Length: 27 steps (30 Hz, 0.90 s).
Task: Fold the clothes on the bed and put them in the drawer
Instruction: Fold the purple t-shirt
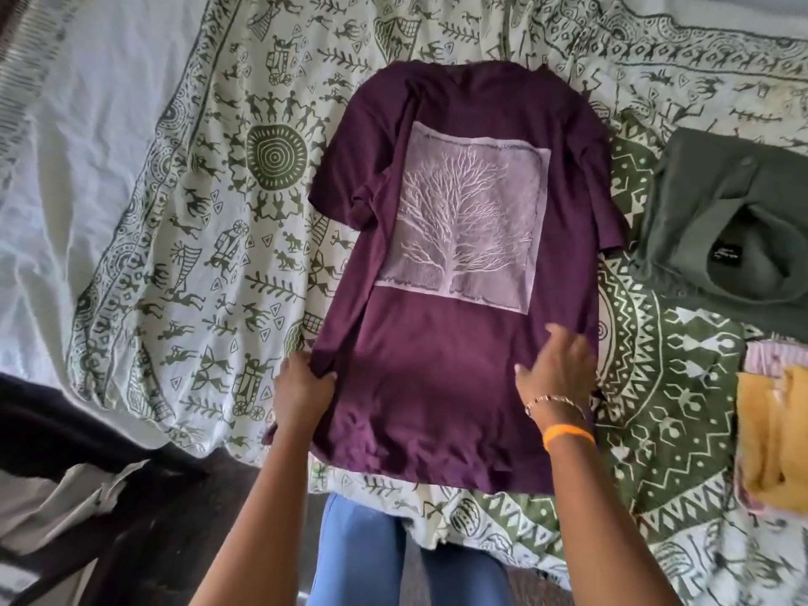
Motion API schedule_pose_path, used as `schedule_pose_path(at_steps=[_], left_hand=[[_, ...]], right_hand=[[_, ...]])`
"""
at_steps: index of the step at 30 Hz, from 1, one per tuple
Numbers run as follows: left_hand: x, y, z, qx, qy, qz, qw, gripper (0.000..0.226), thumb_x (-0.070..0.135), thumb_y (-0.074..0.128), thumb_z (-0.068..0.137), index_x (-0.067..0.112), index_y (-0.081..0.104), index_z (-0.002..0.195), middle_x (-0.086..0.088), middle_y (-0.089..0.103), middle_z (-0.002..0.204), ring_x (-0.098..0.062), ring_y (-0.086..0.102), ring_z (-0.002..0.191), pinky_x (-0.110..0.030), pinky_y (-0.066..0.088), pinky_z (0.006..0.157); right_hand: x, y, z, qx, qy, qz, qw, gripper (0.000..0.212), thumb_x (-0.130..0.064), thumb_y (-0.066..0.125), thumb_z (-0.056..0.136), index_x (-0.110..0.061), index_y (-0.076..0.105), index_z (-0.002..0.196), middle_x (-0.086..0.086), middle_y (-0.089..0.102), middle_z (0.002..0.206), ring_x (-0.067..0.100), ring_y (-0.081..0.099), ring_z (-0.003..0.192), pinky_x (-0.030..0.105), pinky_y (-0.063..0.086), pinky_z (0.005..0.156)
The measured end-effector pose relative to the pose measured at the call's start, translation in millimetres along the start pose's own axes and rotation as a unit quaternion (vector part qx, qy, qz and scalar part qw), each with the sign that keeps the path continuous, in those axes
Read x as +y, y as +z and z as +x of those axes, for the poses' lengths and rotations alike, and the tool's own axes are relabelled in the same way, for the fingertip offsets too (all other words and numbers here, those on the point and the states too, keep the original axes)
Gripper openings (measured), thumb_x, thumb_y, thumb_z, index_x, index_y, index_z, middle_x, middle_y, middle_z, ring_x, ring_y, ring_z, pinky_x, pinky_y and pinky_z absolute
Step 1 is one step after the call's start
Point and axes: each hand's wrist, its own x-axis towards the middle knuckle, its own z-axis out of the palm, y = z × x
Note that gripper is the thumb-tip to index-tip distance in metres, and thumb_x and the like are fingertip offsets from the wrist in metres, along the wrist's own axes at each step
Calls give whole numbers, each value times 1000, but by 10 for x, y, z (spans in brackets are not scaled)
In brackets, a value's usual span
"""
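Purple cotton T-shirt with a pale tree print (454, 343), spread flat on the bed's green-and-cream figure-printed cover (210, 238).
Left hand (304, 387) pinches a bunch of its left edge; right hand (559, 369) lies on it, fingers spread. A folded grey-green garment (708, 203) sits to the right.

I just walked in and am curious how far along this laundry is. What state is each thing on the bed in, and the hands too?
Purple T-shirt: spread flat, tree print up, unfolded.
Left hand: grips the shirt's left edge.
Right hand: fingers straight, resting on the shirt.
Green garment: folded, beside the shirt.
Yellow garment: folded, atop a pink one.
Bedsheet: spread, somewhat wrinkled.
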Motion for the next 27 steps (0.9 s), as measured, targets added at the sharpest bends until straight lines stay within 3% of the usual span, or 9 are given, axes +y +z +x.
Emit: schedule_pose_path(at_steps=[3,6,10,13,17,20,23,25,27], left_hand=[[117,35,186,20,64,35,997,61,18,66,76,7,38,128,-14,43,128,-36,43,116,-48,41,95],[200,63,288,22,127,122,984,70,22,68,73,7,34,132,-15,38,133,-36,39,120,-47,40,99],[166,117,347,-6,139,203,969,86,23,60,70,5,17,143,-13,24,142,-33,30,126,-45,38,102],[125,135,355,-21,144,220,965,90,22,57,69,6,11,146,-11,21,144,-33,27,129,-43,36,103],[84,25,528,-31,144,90,985,65,10,54,72,8,34,134,-9,42,129,-32,44,112,-43,45,90],[130,-80,629,-9,154,29,988,37,10,55,76,11,47,112,-8,56,110,-34,57,93,-43,49,71],[180,-152,771,28,168,12,985,22,15,55,82,10,54,104,-10,62,100,-36,60,84,-39,45,65],[189,-162,806,42,172,7,984,20,18,53,85,10,57,103,-10,64,98,-34,61,81,-38,45,64],[189,-157,793,42,172,11,984,20,21,51,88,12,57,106,-9,66,96,-33,62,80,-38,46,64]], right_hand=[[-603,124,231,-75,-147,19,986,43,-21,69,79,-10,55,118,15,50,124,31,41,121,34,26,99],[-1196,276,410,-120,-249,19,961,34,-19,61,85,-13,58,118,12,44,128,31,39,121,33,28,103],[-1962,456,585,-111,-349,19,930,43,-22,64,83,-18,57,125,5,35,141,27,33,129,33,26,105],[-2437,626,717,-130,-417,-49,898,52,-29,67,79,-30,52,130,3,15,155,26,15,142,38,17,113],[-2837,848,885,-120,-394,-75,908,49,-19,65,80,-33,53,126,5,-4,158,31,-3,145,48,6,115],[-2891,855,1012,-46,-365,-90,926,49,-16,60,84,-24,46,130,3,11,157,30,8,144,47,17,109],[-3045,791,1174,-46,-345,-89,933,59,-20,57,86,-18,33,140,2,28,149,27,25,136,44,24,105],[-3181,675,1251,-57,-317,25,946,58,-17,59,86,-15,36,139,5,38,142,24,36,130,40,29,103],[-3327,475,1327,-53,-266,223,936,54,-8,65,81,-7,47,132,10,49,133,24,46,124,35,35,104]])
